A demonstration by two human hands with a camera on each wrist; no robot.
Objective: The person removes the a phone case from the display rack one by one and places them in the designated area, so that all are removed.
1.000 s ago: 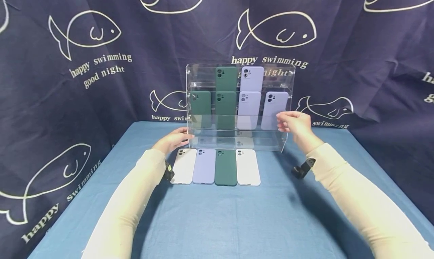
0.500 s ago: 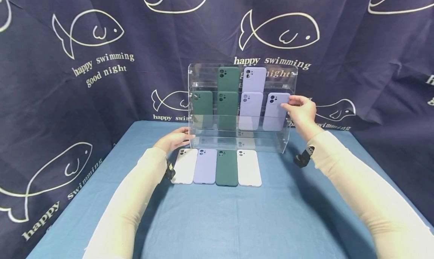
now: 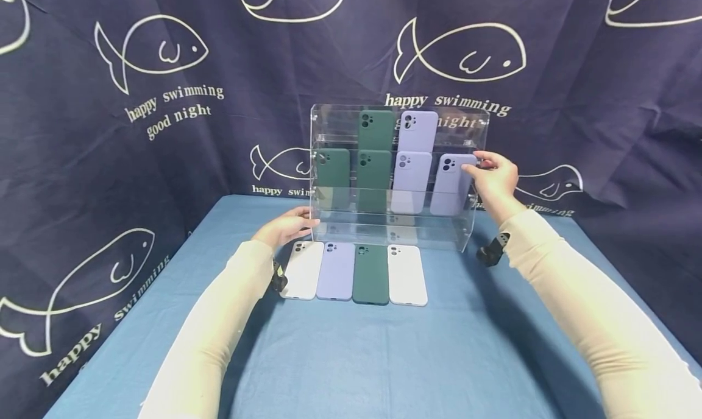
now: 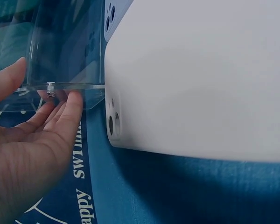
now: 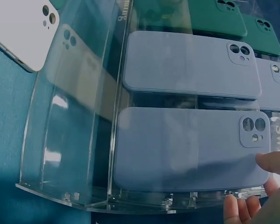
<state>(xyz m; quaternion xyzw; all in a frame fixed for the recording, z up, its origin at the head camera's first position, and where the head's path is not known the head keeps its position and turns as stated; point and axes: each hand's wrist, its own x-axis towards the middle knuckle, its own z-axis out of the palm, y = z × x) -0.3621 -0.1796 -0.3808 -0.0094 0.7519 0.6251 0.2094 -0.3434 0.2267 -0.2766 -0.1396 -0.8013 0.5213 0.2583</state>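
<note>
My right hand (image 3: pixel 498 178) pinches the upper right corner of a lavender phone case (image 3: pixel 451 190), thumb on its back face and fingers behind. This case stands at the right end of the clear acrylic display stand's (image 3: pixel 340 233) middle tier. At the stand's lower left side, my left hand (image 3: pixel 285 227) holds the side panel (image 4: pixel 65 86), with fingers outside it and the thumb on the inner side. Beside the pinched case are another lavender case (image 3: pixel 411 184) and two green ones (image 3: pixel 374 184) (image 3: pixel 333 178). A green case (image 3: pixel 375 128) and a lavender case (image 3: pixel 418 131) occupy the top tier.
In front of the stand lies a row of phone cases on the blue cloth (image 3: pixel 351 358): white (image 3: pixel 304 271), lavender (image 3: pixel 336 273), green (image 3: pixel 371 276) and white (image 3: pixel 407 277). A dark fish-print curtain (image 3: pixel 340 59) hangs behind.
My right hand has moved up from the lower right edge of the lavender case to its upper corner. My left hand stays at the stand's side; the view has shifted slightly.
</note>
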